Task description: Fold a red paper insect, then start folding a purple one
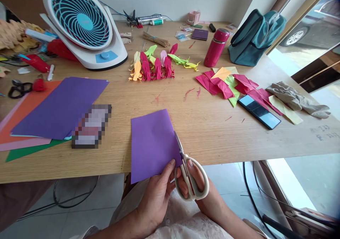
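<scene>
A purple sheet of paper lies over the table's front edge, its lower part in my left hand, thumb on top near the lower right corner. My right hand has its fingers through the white handles of a pair of scissors. The scissor blades point away from me along the right edge of the purple sheet, and look nearly closed. Left of the sheet lies a blurred-out phone-like object.
Stacked coloured paper and a white fan are at the left. Folded paper figures stand mid-table. To the right are a red bottle, loose folded papers, a phone, gloves and a teal bag.
</scene>
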A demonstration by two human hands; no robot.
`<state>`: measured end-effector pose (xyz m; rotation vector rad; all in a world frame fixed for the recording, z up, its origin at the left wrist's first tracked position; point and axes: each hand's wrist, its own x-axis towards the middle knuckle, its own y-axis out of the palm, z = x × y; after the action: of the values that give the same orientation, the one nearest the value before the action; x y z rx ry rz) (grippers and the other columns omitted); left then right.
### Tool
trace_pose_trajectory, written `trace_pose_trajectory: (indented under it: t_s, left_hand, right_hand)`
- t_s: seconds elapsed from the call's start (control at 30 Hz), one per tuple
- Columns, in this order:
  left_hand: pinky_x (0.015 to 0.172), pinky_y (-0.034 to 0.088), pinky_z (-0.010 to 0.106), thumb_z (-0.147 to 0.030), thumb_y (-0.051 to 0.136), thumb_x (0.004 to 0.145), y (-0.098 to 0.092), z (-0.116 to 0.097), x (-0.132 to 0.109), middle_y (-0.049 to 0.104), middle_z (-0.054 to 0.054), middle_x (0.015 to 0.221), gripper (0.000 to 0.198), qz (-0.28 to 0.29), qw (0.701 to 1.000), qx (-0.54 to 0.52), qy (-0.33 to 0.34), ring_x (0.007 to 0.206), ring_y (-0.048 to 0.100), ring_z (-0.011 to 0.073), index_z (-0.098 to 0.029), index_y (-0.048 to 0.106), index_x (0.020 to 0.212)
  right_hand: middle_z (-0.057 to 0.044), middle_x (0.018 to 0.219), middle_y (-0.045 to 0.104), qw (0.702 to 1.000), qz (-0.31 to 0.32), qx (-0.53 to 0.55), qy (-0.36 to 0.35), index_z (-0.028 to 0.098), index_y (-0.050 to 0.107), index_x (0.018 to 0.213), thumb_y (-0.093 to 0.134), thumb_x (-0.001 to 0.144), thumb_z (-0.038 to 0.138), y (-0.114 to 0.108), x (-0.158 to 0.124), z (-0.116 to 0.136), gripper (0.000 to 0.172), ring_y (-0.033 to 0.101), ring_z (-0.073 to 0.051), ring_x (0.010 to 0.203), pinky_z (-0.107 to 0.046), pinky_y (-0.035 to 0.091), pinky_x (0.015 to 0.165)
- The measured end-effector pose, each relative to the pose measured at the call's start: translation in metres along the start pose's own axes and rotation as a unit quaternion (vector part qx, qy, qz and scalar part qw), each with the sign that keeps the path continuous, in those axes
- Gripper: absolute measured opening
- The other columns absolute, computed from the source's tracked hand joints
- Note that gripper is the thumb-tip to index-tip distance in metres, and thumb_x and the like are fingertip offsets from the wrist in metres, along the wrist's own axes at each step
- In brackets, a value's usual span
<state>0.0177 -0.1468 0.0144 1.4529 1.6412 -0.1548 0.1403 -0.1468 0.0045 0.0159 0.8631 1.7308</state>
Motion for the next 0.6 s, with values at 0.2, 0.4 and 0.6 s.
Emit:
trace_pose_trajectory:
  t_s: [0.2, 0.4, 0.6]
  left_hand:
    - [0.07, 0.049, 0.025, -0.045, 0.077, 0.081, -0.0022, 0.002, 0.0007, 0.057, -0.002, 0.057, 0.037, 0.016, 1.0, -0.01, -0.007, 0.056, 0.053, 0.0121, -0.019, 0.058, 0.062]
    - [0.071, 0.051, 0.026, -0.046, 0.078, 0.079, -0.0003, 0.0016, 0.0001, 0.057, -0.001, 0.056, 0.038, 0.014, 1.0, -0.016, -0.013, 0.055, 0.054, 0.0126, -0.019, 0.059, 0.061]
    - [0.068, 0.051, 0.024, -0.044, 0.082, 0.074, 0.0005, 0.0014, -0.0003, 0.058, -0.002, 0.059, 0.037, 0.007, 1.0, -0.021, -0.012, 0.057, 0.055, 0.0116, -0.019, 0.06, 0.059]
  right_hand:
    - [0.003, 0.052, 0.05, 1.0, -0.006, 0.004, 0.006, 0.02, 0.066, 0.085, 0.051, 0.094, 0.067, -0.0009, 0.0, -0.0009, 0.05, 0.036, -0.012, 0.047, -0.029, 0.03, 0.052]
    - [0.002, 0.052, 0.05, 1.0, -0.012, 0.009, 0.011, 0.019, 0.066, 0.085, 0.05, 0.096, 0.065, -0.0013, -0.0004, -0.0013, 0.049, 0.037, -0.012, 0.047, -0.028, 0.029, 0.051]
    - [0.002, 0.053, 0.05, 1.0, -0.007, 0.01, 0.002, 0.019, 0.066, 0.085, 0.051, 0.096, 0.062, -0.0017, -0.0004, -0.0009, 0.047, 0.036, -0.011, 0.048, -0.028, 0.03, 0.051]
